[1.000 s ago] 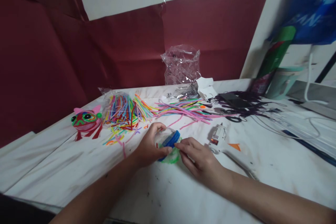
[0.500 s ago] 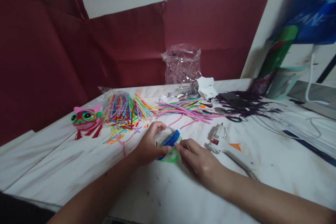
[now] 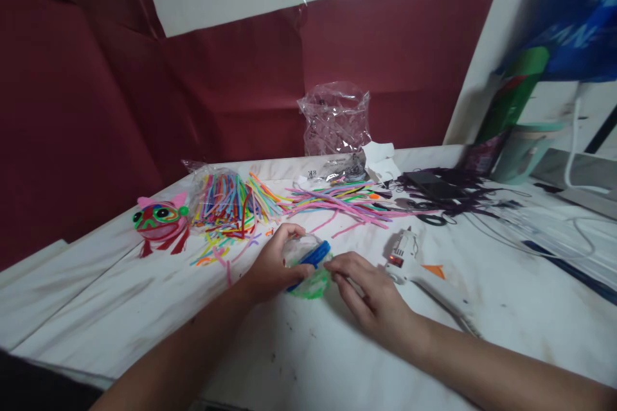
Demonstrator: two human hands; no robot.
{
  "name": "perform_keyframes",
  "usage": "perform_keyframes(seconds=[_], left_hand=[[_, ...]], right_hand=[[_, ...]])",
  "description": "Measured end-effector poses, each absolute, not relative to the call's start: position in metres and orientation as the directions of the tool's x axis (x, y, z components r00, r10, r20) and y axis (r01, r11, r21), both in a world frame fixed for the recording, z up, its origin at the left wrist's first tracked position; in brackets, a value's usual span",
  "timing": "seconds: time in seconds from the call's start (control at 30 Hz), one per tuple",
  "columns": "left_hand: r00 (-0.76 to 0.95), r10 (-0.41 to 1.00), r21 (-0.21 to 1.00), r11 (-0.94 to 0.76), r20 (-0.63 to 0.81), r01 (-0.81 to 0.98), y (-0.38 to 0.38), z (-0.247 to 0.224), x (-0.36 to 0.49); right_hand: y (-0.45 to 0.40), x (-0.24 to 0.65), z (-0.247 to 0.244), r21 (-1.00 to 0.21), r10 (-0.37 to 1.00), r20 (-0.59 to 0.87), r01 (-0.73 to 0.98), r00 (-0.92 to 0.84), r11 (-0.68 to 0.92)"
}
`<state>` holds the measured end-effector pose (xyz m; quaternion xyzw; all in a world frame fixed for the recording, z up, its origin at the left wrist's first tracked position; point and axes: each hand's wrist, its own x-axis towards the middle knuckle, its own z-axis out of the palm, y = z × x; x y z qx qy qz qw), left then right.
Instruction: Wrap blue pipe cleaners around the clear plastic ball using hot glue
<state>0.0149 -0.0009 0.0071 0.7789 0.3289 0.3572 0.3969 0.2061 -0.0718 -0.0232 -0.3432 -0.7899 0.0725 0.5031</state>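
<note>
My left hand (image 3: 279,263) grips a clear, rounded plastic piece (image 3: 297,245) from its left side, thumb in front and fingers behind. A band of fuzzy blue pipe cleaners (image 3: 315,255) runs slantwise across it, and green pipe cleaner (image 3: 313,287) lines its lower right part. At the piece's right edge is my right hand (image 3: 369,292), its thumb and forefinger tips drawn close together. Whatever those fingertips hold is too small to make out. A white hot glue gun (image 3: 409,260) lies to the right of this hand.
Behind my hands lie bundled pipe cleaners (image 3: 222,199) in plastic and loose pipe cleaners (image 3: 337,200). A decorated mask-like figure (image 3: 161,221) stands left. Scissors (image 3: 431,218), a dark phone (image 3: 429,185), purple strands (image 3: 463,196) and a green cup (image 3: 523,151) are right.
My right hand has drawn back slightly to the right from the blue band, and its fingers have shifted. My left hand keeps its hold on the plastic piece.
</note>
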Motion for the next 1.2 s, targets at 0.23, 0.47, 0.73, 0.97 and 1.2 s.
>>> perform_keyframes(seconds=[0.23,0.47,0.73,0.97,1.2], left_hand=[[0.509,0.792,0.819,-0.512,0.336,0.257,-0.002,0.007,0.016],[0.512,0.798,0.836,-0.49,0.317,0.245,-0.001,0.007,0.016],[0.516,0.811,0.869,-0.439,0.274,0.228,0.007,0.009,0.007],[0.52,0.805,0.861,-0.455,0.287,0.229,0.026,0.005,-0.012],[0.548,0.772,0.842,-0.497,0.321,0.207,0.026,0.01,-0.011]], right_hand=[[-0.07,0.207,-0.028,-0.295,0.545,0.731,0.531,-0.409,0.794],[-0.07,0.205,-0.031,-0.2,0.517,0.727,0.581,-0.452,0.789],[-0.068,0.229,0.02,-0.325,0.662,0.654,0.655,-0.366,0.682],[-0.083,0.31,0.012,-0.015,0.876,0.425,0.965,-0.23,0.261],[-0.104,0.331,-0.037,-0.006,0.915,0.385,0.991,-0.124,0.137]])
